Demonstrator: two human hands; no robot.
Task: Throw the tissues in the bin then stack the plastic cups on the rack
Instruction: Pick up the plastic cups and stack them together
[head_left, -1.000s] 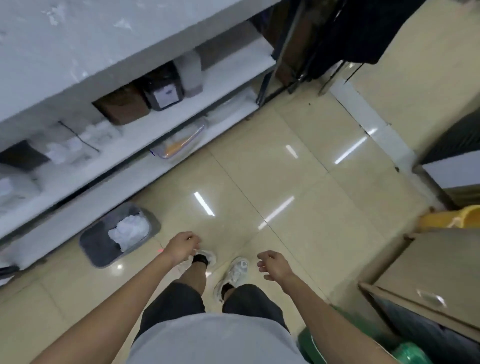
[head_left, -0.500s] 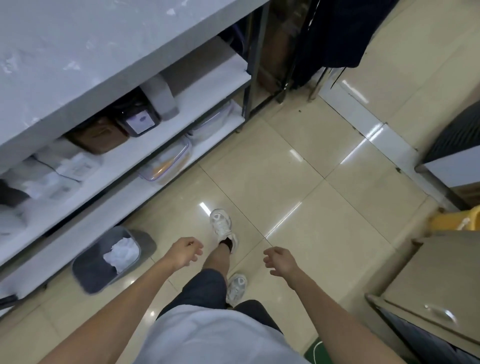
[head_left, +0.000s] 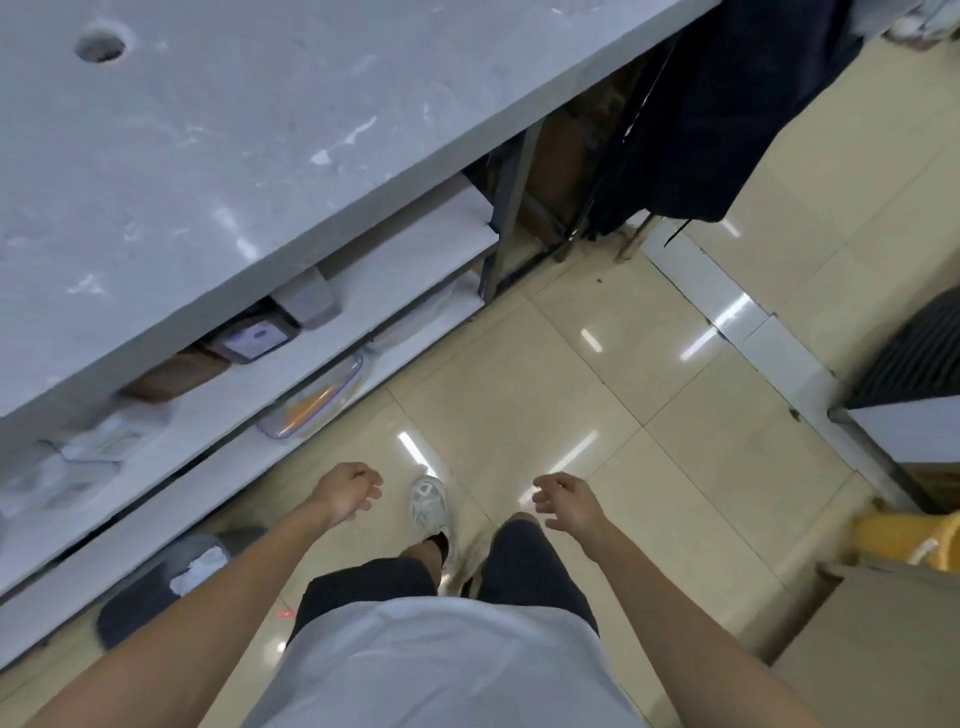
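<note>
I've stepped on past the bin, now low at my left with the tissues in it, so with left hand loosely curled and right hand slack, both empty, cups come next, none in view.

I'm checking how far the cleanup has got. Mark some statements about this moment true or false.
1. White tissues lie in the grey bin. True.
2. The left hand holds a tissue. False: it is loosely curled with nothing in it.
3. The right hand holds a plastic cup. False: it holds nothing, and no cups are in view.
4. The bin stands on the floor beside the lower shelf. True.
5. The countertop has a round hole in it. True.
</note>
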